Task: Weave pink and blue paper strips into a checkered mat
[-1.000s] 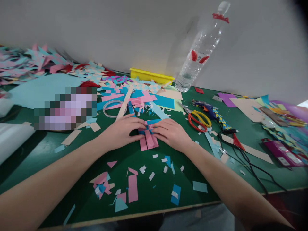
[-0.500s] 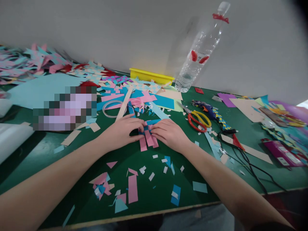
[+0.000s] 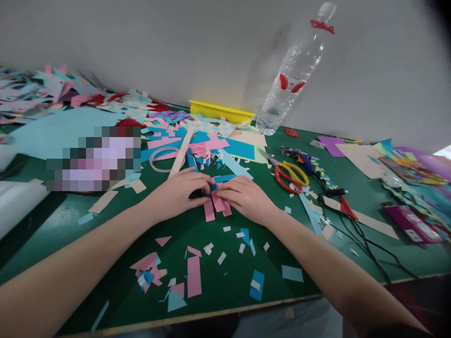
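Note:
Pink paper strips (image 3: 209,210) hang toward me from a small piece crossed with a blue paper strip (image 3: 225,179), low over the green table. My left hand (image 3: 181,191) pinches the left edge of this piece between thumb and fingers. From the other side, my right hand (image 3: 248,199) has its fingers closed on the pink and blue strips. The fingers cover the middle of the piece, so the crossing there is partly hidden. Just beyond lie a clear tape roll (image 3: 167,158) and a beige strip (image 3: 180,155).
Scissors (image 3: 291,176) and a glue gun (image 3: 305,162) with a black cord (image 3: 369,241) lie to the right. A clear bottle (image 3: 294,75) leans on the wall beside a yellow tray (image 3: 221,111). Paper scraps (image 3: 193,277) litter the table's near side. At left is a blurred-out object (image 3: 102,164).
My right fingers have shifted slightly left over the pink strips. My left hand stays almost where it was.

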